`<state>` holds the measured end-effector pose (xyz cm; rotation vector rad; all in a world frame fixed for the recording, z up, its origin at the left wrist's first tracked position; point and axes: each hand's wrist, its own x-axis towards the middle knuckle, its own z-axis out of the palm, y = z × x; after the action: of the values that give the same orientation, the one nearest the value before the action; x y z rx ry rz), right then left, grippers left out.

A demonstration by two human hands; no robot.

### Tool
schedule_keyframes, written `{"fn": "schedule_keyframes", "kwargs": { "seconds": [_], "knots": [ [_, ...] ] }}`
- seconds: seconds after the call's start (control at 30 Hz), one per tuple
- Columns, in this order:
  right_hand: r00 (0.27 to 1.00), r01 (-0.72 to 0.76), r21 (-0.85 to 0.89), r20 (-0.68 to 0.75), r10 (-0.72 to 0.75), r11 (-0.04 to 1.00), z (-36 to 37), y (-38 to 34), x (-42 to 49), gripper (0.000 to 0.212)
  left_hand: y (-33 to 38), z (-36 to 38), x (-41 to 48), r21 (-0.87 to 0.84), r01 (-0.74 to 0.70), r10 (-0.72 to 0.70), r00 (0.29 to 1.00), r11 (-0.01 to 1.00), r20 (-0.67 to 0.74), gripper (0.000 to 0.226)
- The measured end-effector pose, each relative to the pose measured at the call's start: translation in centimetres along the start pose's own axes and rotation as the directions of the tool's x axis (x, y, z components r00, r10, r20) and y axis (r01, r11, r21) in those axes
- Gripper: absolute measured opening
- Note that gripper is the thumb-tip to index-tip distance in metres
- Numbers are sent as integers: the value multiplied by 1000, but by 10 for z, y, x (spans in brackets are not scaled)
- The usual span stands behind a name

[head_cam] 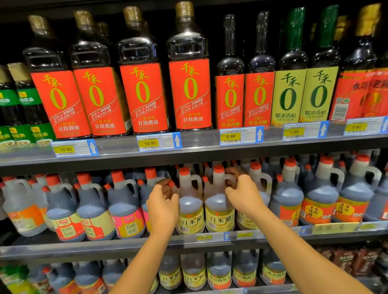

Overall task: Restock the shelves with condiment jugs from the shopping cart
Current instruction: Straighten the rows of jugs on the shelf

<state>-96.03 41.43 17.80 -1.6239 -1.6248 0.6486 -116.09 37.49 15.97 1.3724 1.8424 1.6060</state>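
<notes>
Plastic, full of liquid: heavy-ish, stiff, slick walls. Right hand (243, 194): fingers curled round the handle of the yellow-label jug (218, 206), front row of the middle shelf (103, 248). Left hand (163, 205): fingers curled at the handle of a second jug (145, 197) just left of them; an actual grip, can't tell. Take the handle loop, not the body. Back rows (257, 166) sit tight behind the fingers, so caps may knock.
</notes>
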Motion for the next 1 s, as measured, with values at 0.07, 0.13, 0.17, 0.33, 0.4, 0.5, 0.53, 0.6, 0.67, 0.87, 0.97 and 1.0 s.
{"fn": "schedule_keyframes", "kwargs": {
  "seconds": [0.07, 0.13, 0.17, 0.33, 0.4, 0.5, 0.53, 0.6, 0.67, 0.87, 0.97, 1.0],
  "knots": [
    [1000, 23, -28, -1, -23, 999, 1, 2, -10, 27, -6, 2, -9, -35, -11, 12, 1000, 999, 7, 29],
    [998, 58, -42, -20, -59, 997, 3, 4, -21, 38, -17, 6, -15, 19, -22, 21, 1000, 1000, 21, 63],
    [996, 77, -47, -33, -78, 996, 5, 5, -26, 41, -21, 8, -18, 79, -21, 19, 999, 997, 25, 75],
    [989, 121, -92, -75, -128, 988, 16, 10, -36, 61, -22, 14, -25, 237, -70, 71, 997, 969, 4, 79],
    [986, 134, -109, -81, -143, 985, 17, 11, -36, 61, -22, 14, -26, 255, -75, 79, 997, 964, -5, 76],
    [986, 138, -109, -77, -146, 985, 17, 10, -35, 57, -26, 15, -24, 277, -82, 83, 996, 957, 8, 74],
    [986, 137, -114, -77, -147, 984, 16, 10, -35, 56, -27, 14, -24, 281, -87, 87, 996, 956, 14, 75],
    [987, 133, -123, -70, -142, 983, 15, 11, -35, 55, -29, 13, -23, 292, -95, 94, 995, 952, 19, 73],
    [988, 130, -119, -66, -138, 984, 16, 12, -35, 53, -27, 11, -24, 300, -98, 98, 995, 949, 17, 72],
    [985, 159, -160, -49, -168, 974, 12, 16, -35, 46, -23, 7, -28, 296, -133, 127, 991, 946, 38, 66],
    [971, 216, -243, -48, -234, 946, 5, 21, -37, 32, -22, 2, -30, 326, -195, 175, 980, 925, 90, 49],
    [961, 249, -279, -47, -272, 928, 1, 23, -40, 28, -23, 0, -30, 345, -226, 198, 974, 911, 114, 44]
  ]
}}
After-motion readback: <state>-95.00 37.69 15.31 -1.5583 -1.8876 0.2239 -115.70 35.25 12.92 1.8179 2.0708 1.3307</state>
